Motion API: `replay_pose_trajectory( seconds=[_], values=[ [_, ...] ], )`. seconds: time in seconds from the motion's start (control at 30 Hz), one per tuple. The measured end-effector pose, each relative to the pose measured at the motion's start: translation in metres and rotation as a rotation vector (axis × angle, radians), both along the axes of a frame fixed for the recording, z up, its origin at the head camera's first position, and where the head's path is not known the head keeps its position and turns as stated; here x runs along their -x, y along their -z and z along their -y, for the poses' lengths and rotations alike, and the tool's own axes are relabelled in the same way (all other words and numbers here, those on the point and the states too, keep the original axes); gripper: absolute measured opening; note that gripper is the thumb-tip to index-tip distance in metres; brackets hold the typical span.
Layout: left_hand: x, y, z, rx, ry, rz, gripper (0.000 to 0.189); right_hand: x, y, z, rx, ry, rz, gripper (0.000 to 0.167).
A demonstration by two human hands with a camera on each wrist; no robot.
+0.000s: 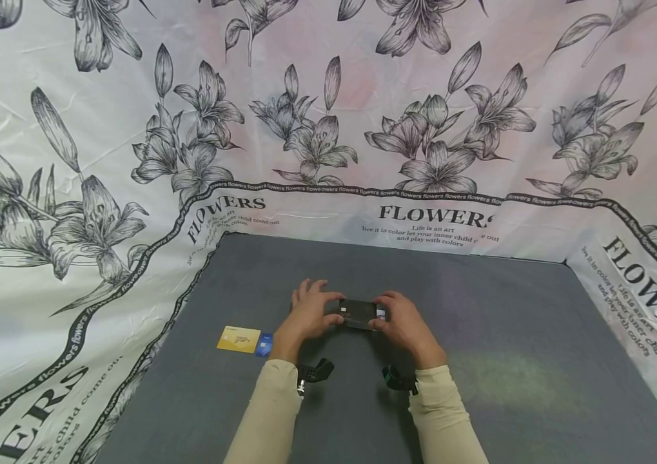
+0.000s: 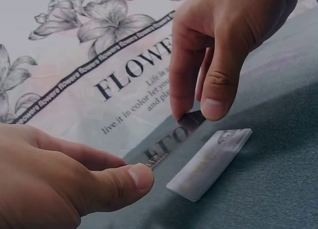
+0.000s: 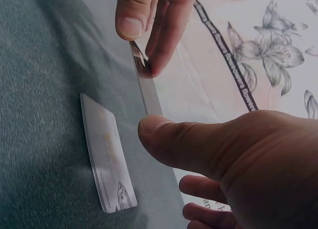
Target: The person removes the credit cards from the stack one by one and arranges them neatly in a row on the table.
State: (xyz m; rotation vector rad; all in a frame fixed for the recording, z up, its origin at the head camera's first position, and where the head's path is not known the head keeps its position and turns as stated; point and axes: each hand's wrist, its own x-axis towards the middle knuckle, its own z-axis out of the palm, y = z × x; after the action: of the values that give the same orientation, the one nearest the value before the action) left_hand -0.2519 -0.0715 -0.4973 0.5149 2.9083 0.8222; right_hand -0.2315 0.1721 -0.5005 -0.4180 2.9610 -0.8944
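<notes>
A glossy black card with a small chip [image 1: 357, 312] is pinched at its two short ends between my hands. My left hand [image 1: 309, 310] grips its left end between thumb and fingers. At the other end, the thumb and fingers of my right hand [image 1: 402, 322] hold it. In the left wrist view the card's shiny face [image 2: 174, 139] mirrors the printed cloth. Just below it, a small stack of cards with a pale, reflective top [image 3: 107, 154] lies on the dark table. A yellow card [image 1: 238, 339] and a blue card [image 1: 264, 345] lie left of my left hand.
The dark grey table [image 1: 508, 335] extends around both hands. White cloth with lily drawings and printed words [image 1: 432, 216] hangs behind the table and along its sides. A black wrist mount [image 1: 316, 371] sits on the left wrist, another [image 1: 396, 379] on the right.
</notes>
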Motion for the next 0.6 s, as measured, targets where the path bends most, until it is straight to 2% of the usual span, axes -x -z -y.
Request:
replay_pose_trajectory(
  seconds=[0.3,0.6],
  values=[
    [-0.007,-0.009,0.011,-0.007,-0.015,-0.004,0.047,-0.003,-0.006,0.01,0.004,-0.02,-0.008,0.048],
    [-0.015,-0.006,0.023,-0.007,-0.038,0.018,0.048,-0.005,-0.005,0.019,0.017,-0.039,-0.009,0.046]
  ],
)
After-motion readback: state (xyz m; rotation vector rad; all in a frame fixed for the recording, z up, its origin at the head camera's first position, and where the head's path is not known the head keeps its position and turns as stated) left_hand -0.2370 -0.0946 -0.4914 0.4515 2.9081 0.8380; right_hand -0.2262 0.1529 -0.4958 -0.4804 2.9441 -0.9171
